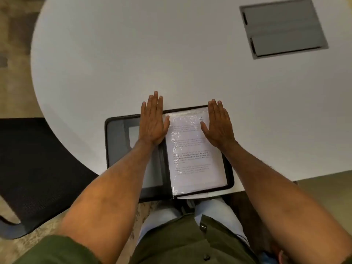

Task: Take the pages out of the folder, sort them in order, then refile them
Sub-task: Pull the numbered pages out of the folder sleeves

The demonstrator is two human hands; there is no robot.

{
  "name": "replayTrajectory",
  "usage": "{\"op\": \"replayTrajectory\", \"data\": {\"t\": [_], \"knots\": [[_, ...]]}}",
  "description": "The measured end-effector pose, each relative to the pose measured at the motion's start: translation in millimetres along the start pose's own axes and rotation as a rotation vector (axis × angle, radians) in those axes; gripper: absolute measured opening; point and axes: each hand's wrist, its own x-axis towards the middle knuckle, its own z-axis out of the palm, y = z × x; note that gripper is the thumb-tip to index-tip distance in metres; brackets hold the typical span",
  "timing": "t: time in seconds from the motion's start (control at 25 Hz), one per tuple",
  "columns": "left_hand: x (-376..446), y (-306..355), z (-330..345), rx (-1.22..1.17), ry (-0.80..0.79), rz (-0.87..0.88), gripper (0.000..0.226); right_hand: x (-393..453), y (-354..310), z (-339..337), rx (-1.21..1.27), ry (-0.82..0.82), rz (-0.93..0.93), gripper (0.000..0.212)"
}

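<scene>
Head view: folder [122,147] lying open on counter [114,63]; left hand [153,122] and right hand [219,124] resting flat, grip released, on sleeved page [192,155]; print unreadable.

An open folder [114,149] lies at the table's [114,54] near edge, pages [192,159] on its right half, a hatch [283,27] far right.
</scene>
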Motion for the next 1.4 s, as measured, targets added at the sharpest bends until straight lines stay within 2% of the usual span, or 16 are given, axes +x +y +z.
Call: {"op": "replayTrajectory", "data": {"t": [0.16,0.28,0.68,1.04,1.2,1.28,1.4], "knots": [[-17,-4,46,-0.035,-0.254,0.012,0.075,-9,14,30,-0.028,-0.168,0.057,0.084],[-22,-12,73,-0.058,-0.309,0.042,0.077,-5,23,46,-0.025,-0.164,0.060,0.085],[-31,-24,120,-0.065,-0.214,0.042,0.072,5,33,81,-0.046,-0.021,0.043,0.077],[-34,-24,126,-0.110,-0.142,0.030,0.072,2,32,85,-0.004,0.080,-0.023,0.051],[-25,-23,116,-0.259,-0.108,0.009,0.074,-6,25,82,0.093,0.146,-0.015,0.039],[-14,-23,108,-0.269,-0.067,0.015,0.067,-8,21,77,0.212,0.137,0.014,0.038],[6,-27,97,-0.211,-0.013,0.050,0.042,-10,13,68,0.472,0.093,0.121,0.055]]}}
